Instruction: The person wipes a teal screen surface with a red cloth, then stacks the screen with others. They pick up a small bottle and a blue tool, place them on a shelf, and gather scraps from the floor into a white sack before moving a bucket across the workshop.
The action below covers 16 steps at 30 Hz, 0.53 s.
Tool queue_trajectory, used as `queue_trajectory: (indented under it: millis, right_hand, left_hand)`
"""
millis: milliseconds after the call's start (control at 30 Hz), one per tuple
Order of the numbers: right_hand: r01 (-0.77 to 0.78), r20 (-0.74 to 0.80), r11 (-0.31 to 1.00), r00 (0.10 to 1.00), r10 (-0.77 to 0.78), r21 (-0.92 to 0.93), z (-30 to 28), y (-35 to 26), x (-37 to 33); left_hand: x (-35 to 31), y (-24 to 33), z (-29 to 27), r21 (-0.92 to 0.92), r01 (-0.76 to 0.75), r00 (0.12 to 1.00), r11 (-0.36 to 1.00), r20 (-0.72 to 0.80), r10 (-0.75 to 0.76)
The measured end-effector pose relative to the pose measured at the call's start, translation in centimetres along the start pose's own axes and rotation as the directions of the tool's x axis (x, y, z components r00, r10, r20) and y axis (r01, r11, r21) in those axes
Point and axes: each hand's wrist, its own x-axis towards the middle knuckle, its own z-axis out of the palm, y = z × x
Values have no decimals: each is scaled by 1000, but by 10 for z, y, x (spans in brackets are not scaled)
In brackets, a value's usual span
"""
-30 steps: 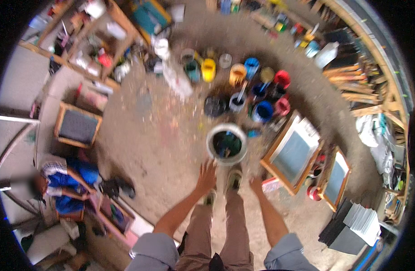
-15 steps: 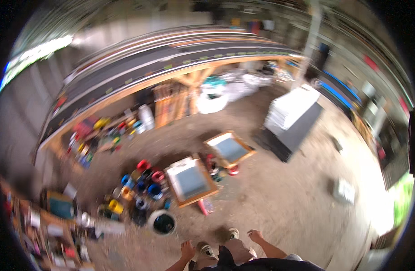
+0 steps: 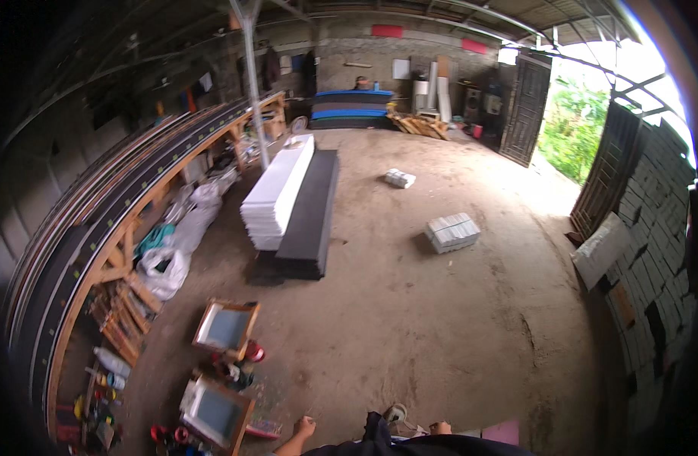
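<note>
My left hand (image 3: 305, 427) is low in the view, beside my body, its fingers curled and nothing seen in them. My right hand (image 3: 440, 429) hangs at the lower edge on the other side, also curled, with no thing visible in it. Neither hand touches anything. Nearest to my left hand is a wooden-framed screen (image 3: 214, 410) with a grey-blue mesh, lying tilted to its left. A second framed screen (image 3: 226, 327) lies just beyond. Between them stand dark and red containers (image 3: 233, 372). One of my shoes (image 3: 395, 413) shows between the hands.
Stacks of white sheets (image 3: 279, 186) and black sheets (image 3: 309, 216) stand ahead. Two white bundles (image 3: 453, 232) sit on the floor, right of them. A long worktable (image 3: 98, 251) curves along the left. Grey blocks (image 3: 653, 235) are piled at right, near an open doorway (image 3: 573, 125).
My view has swung to the right. The screens and sheet stacks have shifted left in the picture, most paint containers have left it, and the doorway has come in. My right hand's fingers have curled.
</note>
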Motion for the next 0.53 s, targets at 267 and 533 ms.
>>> queue_trajectory:
  millis: [267,533]
  right_hand:
    - [-19,-41,972,999,30,236,-125,-114,95]
    - [917,-983,358,185,15,178,-463,-389,105]
  left_hand:
    - [112,188,-16,-161,-481,868,862,48,494]
    - [229,215,-107,146,-368,926,918,143,349]
